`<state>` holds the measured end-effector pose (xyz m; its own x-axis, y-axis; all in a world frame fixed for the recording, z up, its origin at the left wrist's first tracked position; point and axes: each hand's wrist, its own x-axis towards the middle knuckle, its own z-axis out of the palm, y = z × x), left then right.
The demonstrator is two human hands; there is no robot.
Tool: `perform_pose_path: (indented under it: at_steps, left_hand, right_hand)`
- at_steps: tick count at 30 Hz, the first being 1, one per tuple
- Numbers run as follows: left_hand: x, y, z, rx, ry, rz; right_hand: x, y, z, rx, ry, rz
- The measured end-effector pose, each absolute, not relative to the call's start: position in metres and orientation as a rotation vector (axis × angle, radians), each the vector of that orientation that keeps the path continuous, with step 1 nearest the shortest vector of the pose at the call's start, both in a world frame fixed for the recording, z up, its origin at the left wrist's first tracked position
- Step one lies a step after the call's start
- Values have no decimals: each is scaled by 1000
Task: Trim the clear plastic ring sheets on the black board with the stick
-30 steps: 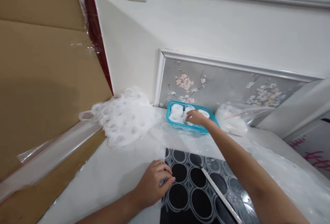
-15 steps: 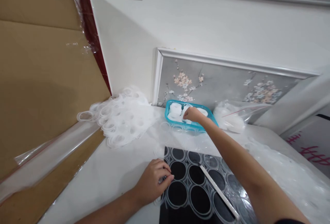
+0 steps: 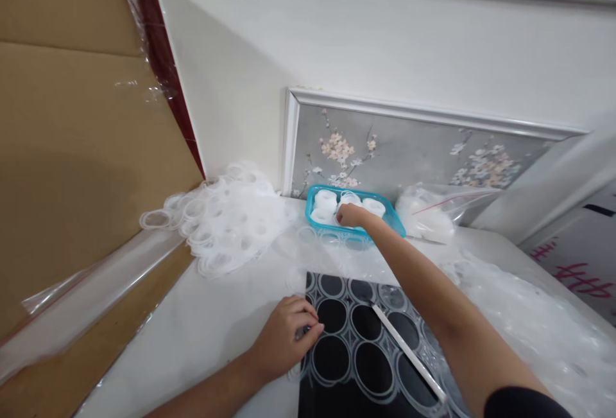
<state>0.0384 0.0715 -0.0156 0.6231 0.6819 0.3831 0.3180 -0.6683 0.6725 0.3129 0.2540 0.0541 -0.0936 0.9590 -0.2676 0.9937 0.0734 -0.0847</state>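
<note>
My right hand [image 3: 350, 215] reaches into a shallow blue plastic tray [image 3: 395, 222], its fingers closed together low among stacks of white rings [image 3: 326, 200]. Whatever those fingertips hold is hidden. Close to me, my left hand [image 3: 289, 334] lies at the left edge of a black sheet [image 3: 332, 399] covered with a sheet of clear ring shapes [image 3: 332, 359]. Its fingers are curled, with the thumb tip against them; anything between them is too small to make out. A thin white stick with a dark tip [image 3: 409, 354] lies slantwise across the black sheet.
Left of the tray is a heap of translucent white rings [image 3: 235, 212], beside a big cardboard sheet [image 3: 86, 148]. A clear zip bag of white pieces [image 3: 426, 212] sits right of the tray. Clear ring sheets [image 3: 520, 322] spread at the right. A framed flower panel [image 3: 385, 142] leans behind.
My right hand has shifted slightly left and lower inside the tray. My left hand stays in place at the black sheet's edge. The view has moved a little.
</note>
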Motion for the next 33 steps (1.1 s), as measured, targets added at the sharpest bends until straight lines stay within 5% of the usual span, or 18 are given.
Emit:
perform_pose_path:
  at_steps: [15, 21, 27, 33]
  left_hand:
    - [38, 75, -14, 2228, 802, 783]
    - [38, 77, -11, 2225, 813, 756]
    - [38, 78, -16, 2330, 770, 754]
    - [39, 81, -16, 2521, 675, 765]
  right_hand:
    - [328, 249, 76, 2196, 2324, -560]
    - [343, 159, 103, 2533, 2424, -484]
    - [344, 1, 36, 2325, 1955, -702]
    - [347, -35, 5, 2509, 2144, -903]
